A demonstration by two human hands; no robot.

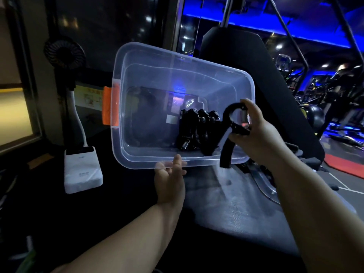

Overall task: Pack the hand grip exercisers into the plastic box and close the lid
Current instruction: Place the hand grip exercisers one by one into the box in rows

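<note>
Clamping the box (117, 142) rim with my left hand (170, 180), my right hand (260, 134) pinches an exerciser (226, 152) upright, just right of the packed row (197, 131).

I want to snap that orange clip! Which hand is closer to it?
Left. The left hand holds the near rim of the plastic box, below-right of the orange clip. The right hand holds a hand grip exerciser at the opposite end.

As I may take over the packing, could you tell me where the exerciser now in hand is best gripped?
Grip the exerciser by its straight handle, coming from below on the near side. That handle hangs free over the box rim, while the right hand pinches the curved top.
</note>
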